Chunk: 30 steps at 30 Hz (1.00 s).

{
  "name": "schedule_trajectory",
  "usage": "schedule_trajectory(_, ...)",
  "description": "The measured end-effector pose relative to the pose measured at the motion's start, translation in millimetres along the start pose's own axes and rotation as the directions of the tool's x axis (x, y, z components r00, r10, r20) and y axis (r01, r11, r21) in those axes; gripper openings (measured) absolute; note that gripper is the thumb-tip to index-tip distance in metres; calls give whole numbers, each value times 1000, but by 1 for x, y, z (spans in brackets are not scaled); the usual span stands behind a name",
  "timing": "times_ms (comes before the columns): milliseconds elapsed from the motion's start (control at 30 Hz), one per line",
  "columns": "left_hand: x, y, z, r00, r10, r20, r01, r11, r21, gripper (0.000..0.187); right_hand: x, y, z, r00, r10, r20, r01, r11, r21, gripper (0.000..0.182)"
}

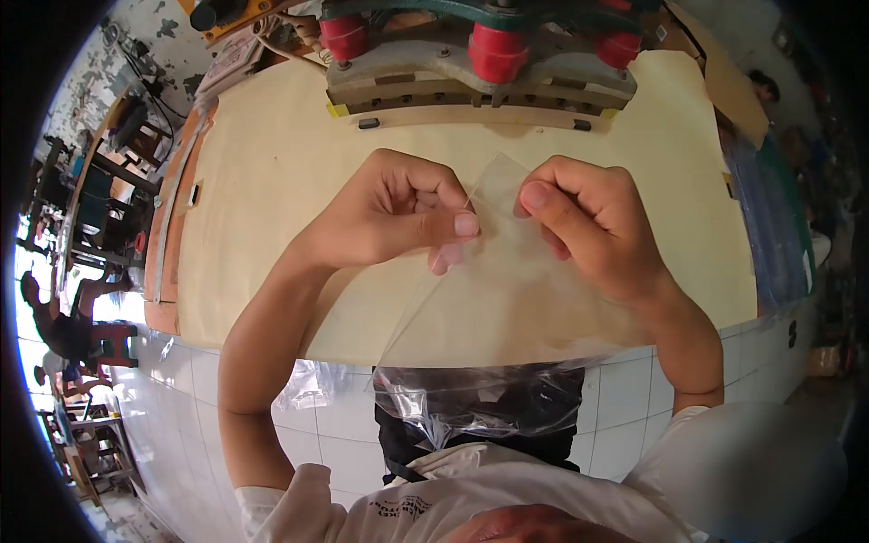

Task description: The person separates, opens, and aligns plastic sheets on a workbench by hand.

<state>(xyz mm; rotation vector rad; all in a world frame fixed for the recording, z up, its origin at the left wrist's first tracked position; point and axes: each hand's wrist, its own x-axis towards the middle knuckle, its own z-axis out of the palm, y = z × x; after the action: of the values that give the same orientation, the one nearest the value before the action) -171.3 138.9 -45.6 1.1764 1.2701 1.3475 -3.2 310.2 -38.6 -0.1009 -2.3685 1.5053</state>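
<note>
A clear plastic bag (493, 299) hangs from my two hands over the near edge of a tan worktable (262, 181). My left hand (398, 213) pinches the bag's top edge between thumb and fingers. My right hand (588, 222) grips the same top edge just to the right, thumb pressed on the film. The bag's lower part (480, 403) droops below the table edge, crumpled in front of my lap.
A machine with red cylinders (493, 45) and a metal bar stands at the table's far edge. Blue and green sheets (778, 217) lie at the right. White tiles (335, 425) face the bench front. Another person (63, 326) sits at the far left among furniture.
</note>
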Motion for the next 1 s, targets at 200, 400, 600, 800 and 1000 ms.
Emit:
schedule_trajectory(200, -5, 0, 2, 996, 87, 11, -86, 995, -51, 11, -4, -4, -2, 1000, -23, 16, 23, 1000, 8, 22)
schedule_trajectory(400, -3, 0, 4, 988, 151, -17, -152, 988, -22, 16, -5, -1, -1, 999, -46, 7, 46, 999, 11, 20)
schedule_trajectory(600, 0, -9, 7, 975, 180, -127, -180, 984, 9, 20, -7, 0, 2, 997, -37, 70, 37, 999, -2, 19)
schedule_trajectory(800, 0, -10, 6, 986, 146, -82, -150, 987, -55, 16, -7, -1, 4, 995, -38, 98, 37, 999, 10, 20)
schedule_trajectory(1000, 0, -14, 1, 988, 153, -21, -154, 975, -158, 21, -7, 0, 4, 990, -9, 142, 4, 1000, 31, 22)
